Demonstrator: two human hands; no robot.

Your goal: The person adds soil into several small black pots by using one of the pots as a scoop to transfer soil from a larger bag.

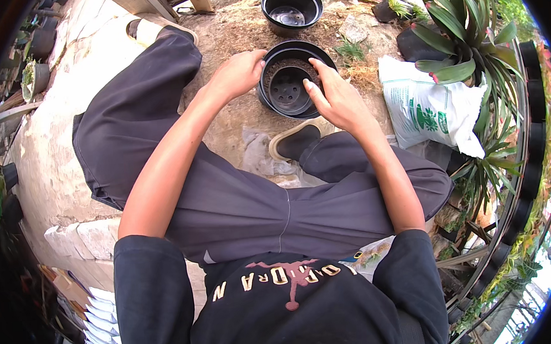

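A large black plastic pot (276, 106) stands on the ground between my feet. Inside it sits a smaller black nursery pot (286, 92) with drainage holes in its bottom, and brown soil (292, 63) rings it. My left hand (240, 75) grips the large pot's left rim, thumb and fingertips together there. Over the right side of the pots, my right hand (338, 95) has thumb and fingers apart. Its thumb tip is at the small pot's rim and its index fingertip is above the soil; whether they touch is unclear.
Another black pot (292, 8) stands just beyond. To the right lies a white printed plastic bag (425, 101) beside a potted bromeliad (468, 32). Crumpled clear plastic (260, 154) lies near my shoe (297, 142). Wooden posts (144, 2) rise at the top left.
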